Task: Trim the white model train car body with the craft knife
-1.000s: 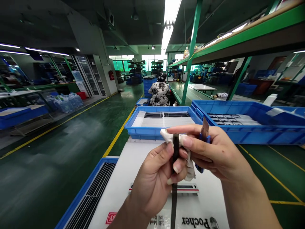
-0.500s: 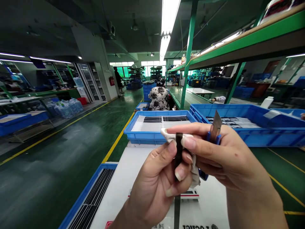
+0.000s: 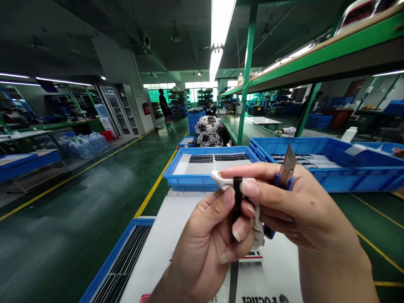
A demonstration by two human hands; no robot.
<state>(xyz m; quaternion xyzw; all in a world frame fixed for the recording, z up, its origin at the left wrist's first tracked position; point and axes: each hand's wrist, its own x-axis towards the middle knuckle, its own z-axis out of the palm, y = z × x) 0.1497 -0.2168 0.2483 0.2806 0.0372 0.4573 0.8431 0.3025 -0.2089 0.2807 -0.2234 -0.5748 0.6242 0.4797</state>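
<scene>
My left hand (image 3: 208, 231) is closed on a narrow dark strip (image 3: 237, 191), held upright between thumb and fingers. My right hand (image 3: 293, 202) pinches a white cloth (image 3: 259, 229) around the strip's upper end, thumb pressed against it. A utility knife (image 3: 288, 166) is also tucked in the right hand, its bare blade pointing up above the index finger. Much of its blue handle is hidden by the hand. Below the hands, a dark band runs down the printed white board (image 3: 268, 277), and a flat white piece with a red line (image 3: 252, 257) lies partly hidden.
A blue tray (image 3: 176, 179) of black strips stands beyond the board. Another blue tray (image 3: 94, 277) with dark strips is at lower left. At right is a large blue bin (image 3: 362, 179). A person in a patterned top (image 3: 208, 130) sits ahead; another person (image 3: 164, 107) stands farther off.
Both hands keep nearly the same grip on the strip, cloth and knife. The view has shifted slightly, and the distant standing person shows farther right, clear of the pillar.
</scene>
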